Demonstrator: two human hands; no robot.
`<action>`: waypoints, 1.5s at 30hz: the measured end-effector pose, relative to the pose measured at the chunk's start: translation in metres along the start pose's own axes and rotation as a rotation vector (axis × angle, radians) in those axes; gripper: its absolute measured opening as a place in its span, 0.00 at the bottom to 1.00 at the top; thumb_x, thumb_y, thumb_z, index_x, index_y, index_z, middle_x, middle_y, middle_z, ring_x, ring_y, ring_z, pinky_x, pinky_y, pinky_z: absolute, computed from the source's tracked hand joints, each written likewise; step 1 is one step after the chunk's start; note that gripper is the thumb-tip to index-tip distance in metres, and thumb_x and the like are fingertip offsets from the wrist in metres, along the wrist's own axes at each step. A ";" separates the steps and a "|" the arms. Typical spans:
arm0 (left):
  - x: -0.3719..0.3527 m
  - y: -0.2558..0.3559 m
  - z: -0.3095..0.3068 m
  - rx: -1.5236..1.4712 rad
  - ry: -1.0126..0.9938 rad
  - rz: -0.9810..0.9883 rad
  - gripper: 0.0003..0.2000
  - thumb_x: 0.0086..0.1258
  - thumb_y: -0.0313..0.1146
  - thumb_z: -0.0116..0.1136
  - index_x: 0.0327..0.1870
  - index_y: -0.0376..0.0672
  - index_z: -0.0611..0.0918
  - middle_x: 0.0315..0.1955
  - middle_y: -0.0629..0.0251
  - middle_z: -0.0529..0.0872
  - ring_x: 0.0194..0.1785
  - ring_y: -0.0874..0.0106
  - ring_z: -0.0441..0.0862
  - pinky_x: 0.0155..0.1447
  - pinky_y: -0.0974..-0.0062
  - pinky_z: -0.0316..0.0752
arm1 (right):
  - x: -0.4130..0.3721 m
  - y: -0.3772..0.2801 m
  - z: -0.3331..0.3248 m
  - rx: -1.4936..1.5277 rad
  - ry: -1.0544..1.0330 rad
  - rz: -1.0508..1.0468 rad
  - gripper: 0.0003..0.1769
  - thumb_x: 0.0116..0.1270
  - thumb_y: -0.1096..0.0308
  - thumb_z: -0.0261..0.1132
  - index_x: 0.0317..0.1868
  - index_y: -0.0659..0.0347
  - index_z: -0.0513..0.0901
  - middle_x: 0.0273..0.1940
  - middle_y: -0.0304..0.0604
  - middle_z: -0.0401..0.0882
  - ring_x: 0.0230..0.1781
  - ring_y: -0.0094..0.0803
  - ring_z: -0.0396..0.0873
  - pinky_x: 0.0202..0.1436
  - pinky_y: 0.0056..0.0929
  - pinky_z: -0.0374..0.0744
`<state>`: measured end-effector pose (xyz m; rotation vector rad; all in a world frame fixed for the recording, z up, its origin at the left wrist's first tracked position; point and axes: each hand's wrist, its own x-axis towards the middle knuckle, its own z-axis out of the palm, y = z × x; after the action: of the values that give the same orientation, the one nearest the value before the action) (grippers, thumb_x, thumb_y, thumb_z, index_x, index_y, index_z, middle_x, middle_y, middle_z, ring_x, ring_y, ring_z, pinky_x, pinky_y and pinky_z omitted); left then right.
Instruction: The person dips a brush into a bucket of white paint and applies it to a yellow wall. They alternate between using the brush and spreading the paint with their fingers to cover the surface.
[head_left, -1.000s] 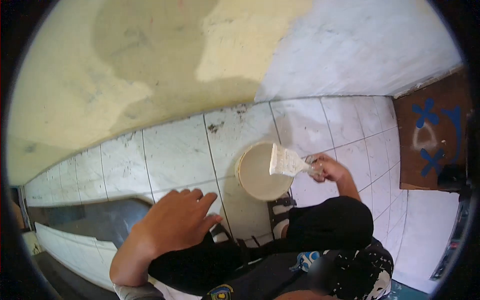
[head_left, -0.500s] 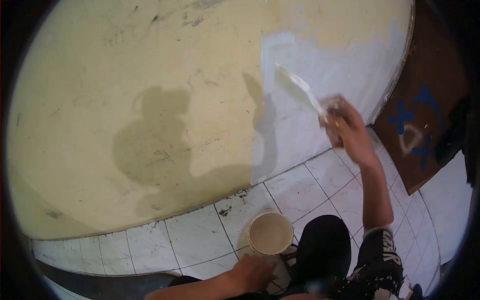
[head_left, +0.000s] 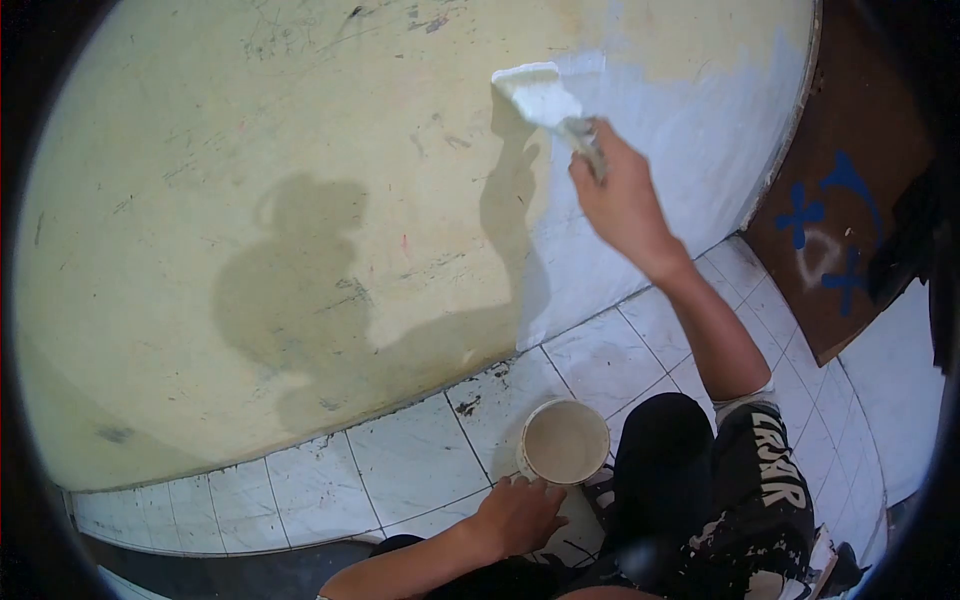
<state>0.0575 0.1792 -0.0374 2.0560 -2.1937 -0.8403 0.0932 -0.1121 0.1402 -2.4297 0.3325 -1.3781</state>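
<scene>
My right hand (head_left: 625,195) is closed around the handle of a wide, flat paintbrush (head_left: 540,97) coated in white. The brush head points up and left, its broad edge at the wall where the white patch (head_left: 660,150) borders the yellowish wall (head_left: 400,240). Low in the view, my left hand (head_left: 515,515) is at the near rim of a small round bucket (head_left: 540,408), fingers curled against it and partly hidden. The bucket stands on the floor, pale inside.
White floor tiles (head_left: 410,475) run along the wall's foot, with dark specks of dirt. A brown panel (head_left: 850,190) with blue marks leans at the right. My dark-clothed knee (head_left: 665,450) is beside the bucket. Shadows fall across the wall.
My right hand has moved up and left with the paintbrush, turning its broad face into view at the wall. My left hand stays by the bucket; the view has shifted slightly.
</scene>
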 end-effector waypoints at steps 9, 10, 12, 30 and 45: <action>0.002 -0.002 0.002 0.010 0.015 0.033 0.23 0.80 0.53 0.52 0.59 0.42 0.79 0.48 0.47 0.86 0.52 0.49 0.86 0.55 0.52 0.80 | -0.068 0.014 0.000 -0.083 -0.184 0.063 0.21 0.70 0.73 0.61 0.62 0.69 0.75 0.47 0.69 0.82 0.47 0.63 0.82 0.51 0.50 0.80; 0.003 -0.002 0.001 0.006 0.015 0.035 0.23 0.80 0.53 0.52 0.59 0.42 0.79 0.48 0.47 0.86 0.52 0.49 0.86 0.55 0.52 0.80 | -0.057 0.006 -0.011 -0.127 -0.112 -0.013 0.22 0.70 0.73 0.61 0.63 0.69 0.75 0.47 0.68 0.83 0.47 0.63 0.83 0.51 0.50 0.81; 0.004 0.000 -0.003 0.011 -0.026 0.042 0.23 0.79 0.53 0.53 0.58 0.41 0.80 0.46 0.47 0.87 0.51 0.49 0.87 0.54 0.52 0.80 | -0.020 -0.021 -0.034 -0.095 -0.099 0.075 0.21 0.70 0.74 0.61 0.63 0.70 0.75 0.43 0.66 0.84 0.44 0.62 0.84 0.49 0.49 0.81; 0.008 0.004 0.000 0.000 -0.032 0.002 0.22 0.78 0.53 0.55 0.56 0.41 0.81 0.46 0.48 0.87 0.51 0.49 0.87 0.53 0.51 0.81 | -0.119 0.053 0.043 -0.152 -0.481 0.115 0.23 0.69 0.71 0.61 0.62 0.69 0.72 0.39 0.69 0.80 0.41 0.68 0.81 0.48 0.60 0.79; 0.006 0.006 -0.010 0.006 -0.086 -0.032 0.23 0.80 0.53 0.52 0.58 0.42 0.80 0.45 0.47 0.87 0.51 0.50 0.87 0.55 0.52 0.80 | -0.004 0.030 0.003 -0.192 -0.122 -0.033 0.21 0.69 0.70 0.62 0.59 0.71 0.75 0.37 0.67 0.82 0.40 0.64 0.82 0.46 0.55 0.81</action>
<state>0.0549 0.1696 -0.0291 2.1007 -2.2135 -0.9440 0.0924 -0.1379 0.1233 -2.6722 0.4128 -1.2553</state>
